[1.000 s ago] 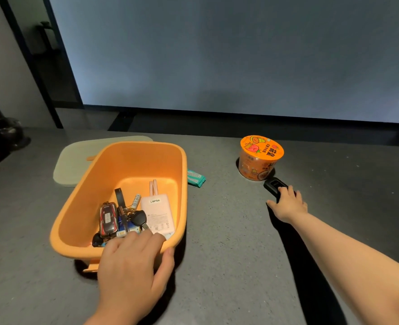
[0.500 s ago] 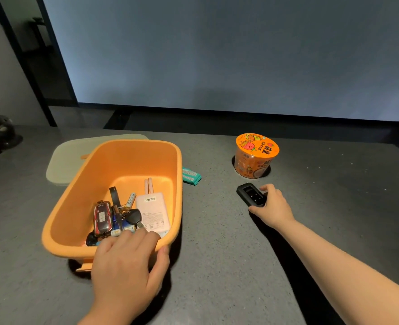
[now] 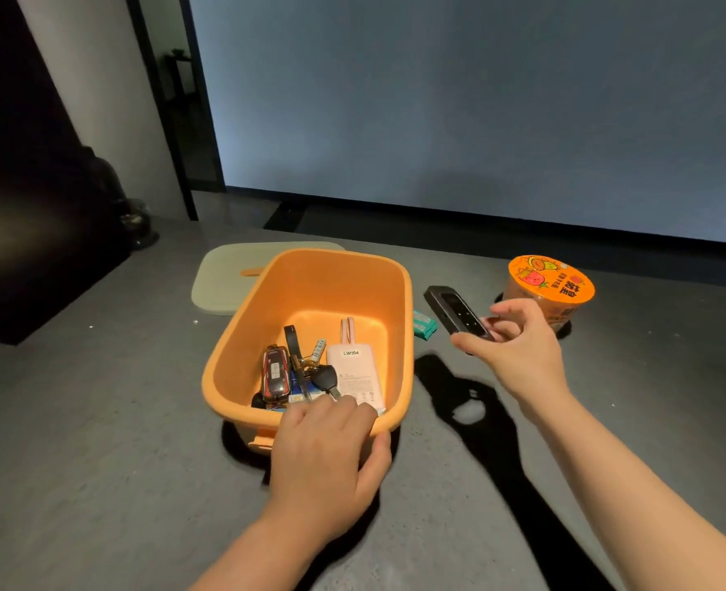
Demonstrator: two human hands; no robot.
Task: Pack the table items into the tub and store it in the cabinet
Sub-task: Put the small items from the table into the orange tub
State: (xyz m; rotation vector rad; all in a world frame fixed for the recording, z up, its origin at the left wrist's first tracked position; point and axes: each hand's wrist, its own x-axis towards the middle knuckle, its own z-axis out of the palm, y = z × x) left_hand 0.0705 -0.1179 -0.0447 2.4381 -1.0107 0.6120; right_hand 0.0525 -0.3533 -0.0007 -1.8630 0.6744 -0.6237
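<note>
Two hands are at work over one grey, matte table (image 3: 97,420). Left hand (image 3: 325,454) grips the near rim of the orange tub (image 3: 310,292): its fingers curl over the edge into the tub while the thumb presses the outer wall. Right hand (image 3: 512,347) pinches one black remote (image 3: 457,311) at its near end, thumb beneath and fingertips on top, the other fingers loosely bent; the remote is lifted off the table and juts toward the tub's right rim, just beside it.

One tub, smooth plastic, rectangular with rounded corners, stands on the table. Inside lie one pale pink power bank (image 3: 355,373), flat and slab-shaped with a small printed label and a looped cord, one glossy red and black key fob (image 3: 275,373), and a bunch of keys (image 3: 310,368) with a black strap; the exact count of keys cannot be told.

One pale green lid (image 3: 225,279), flat with rounded corners, lies behind the tub's left side, partly hidden by it. One small teal packet (image 3: 423,326) lies on the table just right of the tub, under the remote. One round noodle cup (image 3: 551,287) with an orange printed foil top stands farther right, behind the right hand.
</note>
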